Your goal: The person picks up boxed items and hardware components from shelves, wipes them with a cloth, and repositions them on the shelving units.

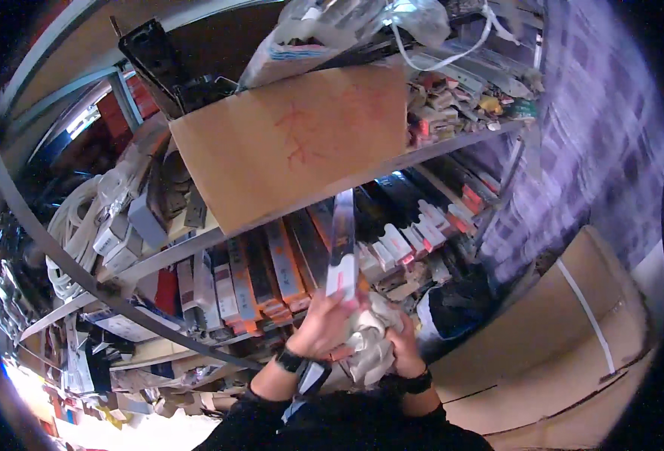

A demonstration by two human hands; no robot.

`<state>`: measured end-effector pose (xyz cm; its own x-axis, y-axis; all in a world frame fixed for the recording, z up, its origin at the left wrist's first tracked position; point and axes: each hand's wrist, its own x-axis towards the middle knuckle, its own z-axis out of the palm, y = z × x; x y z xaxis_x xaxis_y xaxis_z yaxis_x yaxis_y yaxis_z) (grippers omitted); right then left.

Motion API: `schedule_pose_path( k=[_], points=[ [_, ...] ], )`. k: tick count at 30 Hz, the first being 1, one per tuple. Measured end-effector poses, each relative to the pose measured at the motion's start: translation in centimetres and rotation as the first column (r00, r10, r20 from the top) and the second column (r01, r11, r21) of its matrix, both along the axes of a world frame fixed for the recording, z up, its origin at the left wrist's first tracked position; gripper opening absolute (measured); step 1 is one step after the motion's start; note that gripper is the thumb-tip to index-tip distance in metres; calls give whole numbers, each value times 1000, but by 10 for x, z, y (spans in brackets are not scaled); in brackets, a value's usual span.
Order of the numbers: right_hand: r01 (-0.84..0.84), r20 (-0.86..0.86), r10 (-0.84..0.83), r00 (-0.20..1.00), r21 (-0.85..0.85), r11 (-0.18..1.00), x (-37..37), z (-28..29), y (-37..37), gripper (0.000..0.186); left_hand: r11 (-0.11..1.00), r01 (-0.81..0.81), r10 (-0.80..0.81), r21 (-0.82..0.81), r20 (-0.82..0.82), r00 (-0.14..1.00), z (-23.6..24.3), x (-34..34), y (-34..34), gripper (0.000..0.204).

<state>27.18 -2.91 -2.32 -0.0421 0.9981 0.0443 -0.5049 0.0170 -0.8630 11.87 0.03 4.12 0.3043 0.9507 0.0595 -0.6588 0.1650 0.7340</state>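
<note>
1. So the main piece here is a long slim box point(342, 252), dark along most of its length with a white near end. It's up in front of the person, pointing away toward the shelves, below the big brown carton point(294, 150).

2. The left hand point(318, 327) has it by the near end, fingers clamped around the white part.

3. The right hand point(405, 349) has a crumpled whitish cloth point(371, 346) bunched up just beside that same end. Fingers look closed on the cloth, though the folds hide some of them. Can't tell if the cloth is actually touching the box.

4. How far along? Done: box and cloth are both in hand. My read is somewhere mid-job for this one piece. Whether the cloth has been over it yet, no idea, the surface is too small to judge.

5. Left: the box isn't set down anywhere. Behind it sit orange-edged boxes point(283, 263) and white-ended boxes point(396, 242) in rows on the lower shelf, neither hand on them. Can't say whether any of those have been dealt with.
</note>
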Motion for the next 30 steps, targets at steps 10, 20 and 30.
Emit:
schedule_pose_path(
  k=[10,20,30],
  points=[
    [226,-2,-226,974,-14,974,63,-24,-38,46,991,67,-65,117,-25,998,-51,87,96,35],
    [361,-24,-367,930,-131,923,71,-31,-34,42,974,176,-18,139,-733,679,-58,81,82,37],
    [306,216,-336,917,161,938,34,-7,25,45,963,-71,207,258,-552,808,-20,-52,-12,26]
  ],
)
